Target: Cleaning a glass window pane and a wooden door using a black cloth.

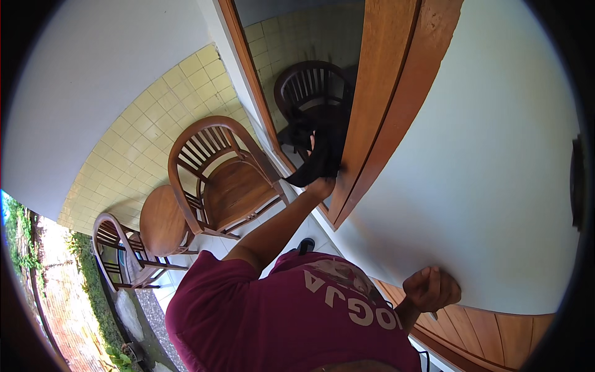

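Note:
My left hand (321,188) is pressed near the lower corner of a wood-framed window and grips a black cloth (320,158). The cloth lies against the dark glass pane (302,42), beside the wide wooden frame (379,93). The glass mirrors part of the hand and a chair. On the other side, my right hand (432,289) is raised in front of the white wall (502,153) with its fingers curled. A small pale tip shows just under this hand; whether the hand holds it, I cannot tell.
A slatted wooden armchair (239,186) stands close to the window on my left. Beyond it are a round wooden table (162,221) and a second armchair (114,232). Yellow tiles (162,102) cover the lower wall. A wooden panelled surface (483,332) lies at lower right.

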### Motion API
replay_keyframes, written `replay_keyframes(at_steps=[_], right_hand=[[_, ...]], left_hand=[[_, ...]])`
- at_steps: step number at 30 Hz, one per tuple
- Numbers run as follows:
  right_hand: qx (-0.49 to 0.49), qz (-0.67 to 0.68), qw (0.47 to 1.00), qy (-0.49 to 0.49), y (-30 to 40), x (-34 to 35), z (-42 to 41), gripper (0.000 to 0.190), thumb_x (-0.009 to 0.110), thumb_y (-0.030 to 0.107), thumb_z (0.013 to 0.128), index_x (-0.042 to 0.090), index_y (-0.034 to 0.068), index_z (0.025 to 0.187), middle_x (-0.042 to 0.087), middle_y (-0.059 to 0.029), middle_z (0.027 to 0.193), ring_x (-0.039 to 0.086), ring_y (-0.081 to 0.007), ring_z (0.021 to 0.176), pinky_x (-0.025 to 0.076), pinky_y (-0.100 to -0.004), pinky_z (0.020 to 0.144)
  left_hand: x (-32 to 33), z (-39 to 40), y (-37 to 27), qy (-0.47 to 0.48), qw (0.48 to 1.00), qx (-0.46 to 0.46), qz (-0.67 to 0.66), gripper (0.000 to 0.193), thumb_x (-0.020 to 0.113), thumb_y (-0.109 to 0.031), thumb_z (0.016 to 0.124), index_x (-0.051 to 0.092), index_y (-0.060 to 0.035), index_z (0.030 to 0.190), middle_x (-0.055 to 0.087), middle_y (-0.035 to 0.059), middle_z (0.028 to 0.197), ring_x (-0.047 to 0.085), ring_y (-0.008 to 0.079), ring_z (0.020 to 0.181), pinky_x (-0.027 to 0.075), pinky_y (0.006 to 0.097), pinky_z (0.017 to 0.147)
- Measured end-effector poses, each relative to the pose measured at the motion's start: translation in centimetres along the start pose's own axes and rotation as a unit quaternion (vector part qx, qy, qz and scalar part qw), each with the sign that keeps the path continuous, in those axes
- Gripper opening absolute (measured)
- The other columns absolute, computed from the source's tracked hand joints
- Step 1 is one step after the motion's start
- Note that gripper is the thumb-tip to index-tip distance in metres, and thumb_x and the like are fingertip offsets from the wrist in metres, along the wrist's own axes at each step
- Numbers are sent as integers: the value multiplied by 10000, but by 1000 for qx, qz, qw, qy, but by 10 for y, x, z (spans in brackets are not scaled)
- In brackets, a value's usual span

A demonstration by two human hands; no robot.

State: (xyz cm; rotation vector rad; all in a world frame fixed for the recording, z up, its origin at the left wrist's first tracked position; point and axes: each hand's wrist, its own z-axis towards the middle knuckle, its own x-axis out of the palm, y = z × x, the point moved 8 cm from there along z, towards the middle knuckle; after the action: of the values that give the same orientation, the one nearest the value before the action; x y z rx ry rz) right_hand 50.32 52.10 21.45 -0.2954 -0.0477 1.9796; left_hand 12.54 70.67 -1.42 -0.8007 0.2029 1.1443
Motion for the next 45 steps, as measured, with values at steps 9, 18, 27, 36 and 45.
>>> replay_keyframes(at_steps=[9,18,27,36,45], right_hand=[[-22,1,1000,6,4,4,-1,119,720,186,982,723,79,1033,699,-47,829,602,-230,854,450,-365,767],[-29,-1,1000,10,4,8,-1,106,720,183,978,725,88,1024,690,-41,815,579,-213,828,446,-346,749],[-46,0,999,9,8,12,-2,112,721,204,983,724,94,1006,684,-16,772,579,-196,791,431,-334,732],[-52,-3,999,8,9,10,0,119,716,194,982,729,75,985,692,-18,772,588,-195,761,423,-342,721],[-58,-42,994,86,11,13,-5,134,707,187,984,729,59,1018,701,-42,808,597,-223,772,435,-366,745]], left_hand=[[-83,78,-132,-78,970,161,-161,749,730,-251,916,469,59,1546,85,383,1726,63,524,1623,50,627,1297],[141,-167,12,132,743,-316,-575,394,518,-218,1120,507,-62,1482,574,81,1395,550,167,1317,459,348,1139],[156,-128,37,98,753,-305,-574,506,476,-475,1133,551,-29,1359,640,114,1275,636,220,1174,563,387,942],[178,-187,64,77,364,-690,-622,851,233,-774,1054,582,-128,1485,586,148,1527,569,339,1381,354,496,1246],[83,28,161,-150,616,-508,-583,759,394,-691,1072,325,-167,1616,486,126,1563,517,331,1425,419,478,1197]])
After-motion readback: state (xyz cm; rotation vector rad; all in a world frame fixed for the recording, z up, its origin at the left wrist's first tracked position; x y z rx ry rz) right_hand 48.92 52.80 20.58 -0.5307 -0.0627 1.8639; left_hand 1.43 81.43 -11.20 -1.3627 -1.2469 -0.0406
